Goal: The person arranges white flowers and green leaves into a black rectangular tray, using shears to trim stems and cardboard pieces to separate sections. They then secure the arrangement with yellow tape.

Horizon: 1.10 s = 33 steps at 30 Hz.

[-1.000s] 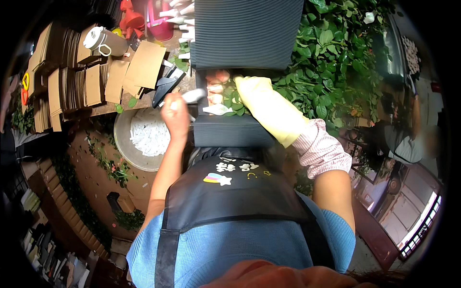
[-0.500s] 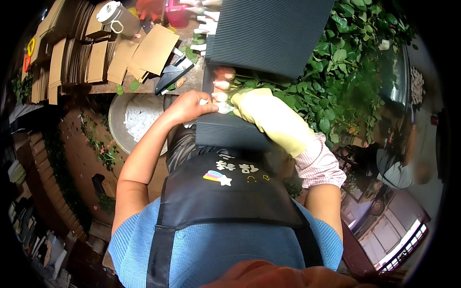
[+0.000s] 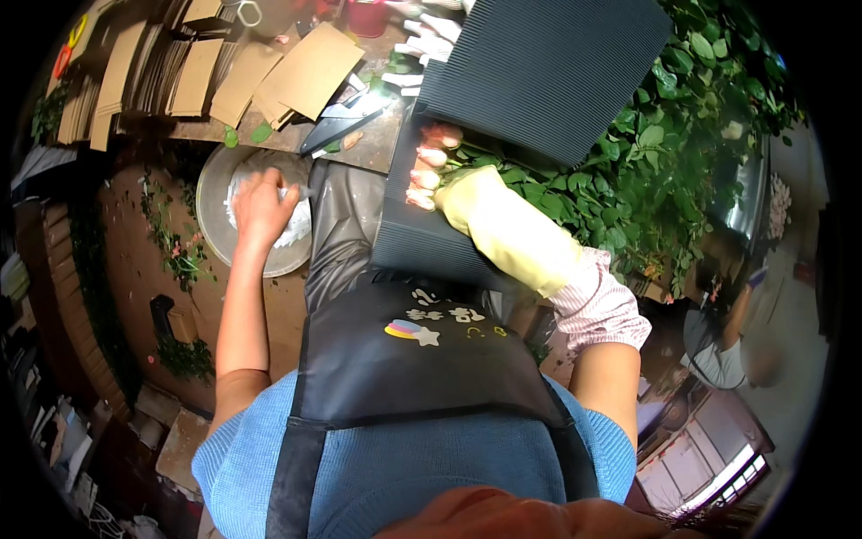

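My bare left hand [image 3: 263, 208] is down in a round pale basin [image 3: 212, 235] of small white strips [image 3: 294, 232]. Its fingers curl into the pile, and what they pinch is hidden. A yellow rubber glove covers my right hand [image 3: 480, 205], which is closed beside a short row of pink-and-cream roses [image 3: 426, 176]. The glove grips the nearest rose just behind its bloom; the stem and fingertips are mostly hidden. These blooms lie on black corrugated board [image 3: 435, 244], with stems and leaves toward the right.
Another black corrugated sheet [image 3: 548, 76] covers part of the bunch, with white-sleeved flower heads [image 3: 429, 40] at its left. Leafy stems [image 3: 642, 162] crowd the right. A stapler [image 3: 346, 121] and cardboard pieces [image 3: 314, 72] lie on the bench. Another person [image 3: 718, 346] is at far right.
My left hand has left the roses and moved left into the basin. The white piece that lay at the nearest rose is gone from there. My gloved right hand stays by the blooms.
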{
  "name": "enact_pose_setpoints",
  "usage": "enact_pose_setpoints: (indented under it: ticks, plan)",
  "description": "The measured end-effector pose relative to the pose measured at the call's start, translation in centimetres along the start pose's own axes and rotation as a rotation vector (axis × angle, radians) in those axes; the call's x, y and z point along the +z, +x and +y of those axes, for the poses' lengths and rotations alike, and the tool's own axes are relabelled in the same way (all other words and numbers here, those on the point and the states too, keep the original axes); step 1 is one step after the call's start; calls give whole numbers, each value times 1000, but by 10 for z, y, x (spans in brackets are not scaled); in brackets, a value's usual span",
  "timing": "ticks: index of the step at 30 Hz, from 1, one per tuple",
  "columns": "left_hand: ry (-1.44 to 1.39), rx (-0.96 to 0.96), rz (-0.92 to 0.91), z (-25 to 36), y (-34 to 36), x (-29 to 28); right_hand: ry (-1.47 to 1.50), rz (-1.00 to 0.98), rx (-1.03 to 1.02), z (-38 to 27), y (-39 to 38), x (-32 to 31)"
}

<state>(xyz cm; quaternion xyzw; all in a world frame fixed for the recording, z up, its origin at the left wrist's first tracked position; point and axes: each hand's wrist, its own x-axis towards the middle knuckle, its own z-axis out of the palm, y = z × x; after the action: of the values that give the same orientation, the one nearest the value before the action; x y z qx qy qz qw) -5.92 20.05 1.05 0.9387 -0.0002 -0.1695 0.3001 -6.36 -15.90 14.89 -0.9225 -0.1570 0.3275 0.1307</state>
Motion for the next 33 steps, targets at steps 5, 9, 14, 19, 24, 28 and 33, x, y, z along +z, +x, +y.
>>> enact_pose_setpoints:
  ticks: [5, 9, 14, 19, 24, 28, 33]
  plan:
    - [-337, 288, -48, 91, 18, 31, -260, -262, -77, -7, 45, 29]
    - [-304, 449, -336, 124, 36, 77, -376, -329, -111, 6, 42, 35]
    - [-271, 496, -446, 124, 40, 76, 62, 80, 101, 14, 4, 11]
    - [-271, 549, -352, 121, 47, 81, 35, -96, 66, 12, 22, 22]
    - [-362, 500, -310, 118, 49, 85, 20, 89, 87, 14, 3, 15]
    - [-373, 493, -315, 116, 44, 93, 69, 271, 114, 31, 18, 33]
    - [-527, 238, -440, 113, 52, 110, -85, 222, 3, 33, 26, 53]
